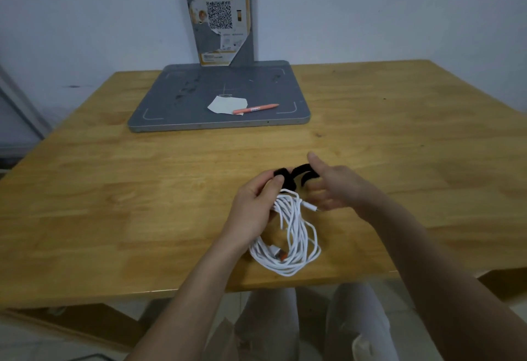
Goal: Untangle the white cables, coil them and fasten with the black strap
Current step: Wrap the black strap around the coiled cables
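Observation:
The white cables [296,242] hang as a loose coil of several loops over the near edge of the wooden table [142,189]. An orange-tipped plug lies inside the coil, and a white plug sticks out to the right. My left hand [253,206] pinches the top of the coil together with one end of the black strap [293,175]. The strap arches over the top of the coil. My right hand [333,186] holds the strap's other end between thumb and fingers, blurred by motion.
A grey flat base plate [182,104] with an upright post carrying a QR-code poster [219,15] stands at the back of the table. A scrap of white paper [226,104] and an orange pen [255,108] lie on it. My knees show below the table edge.

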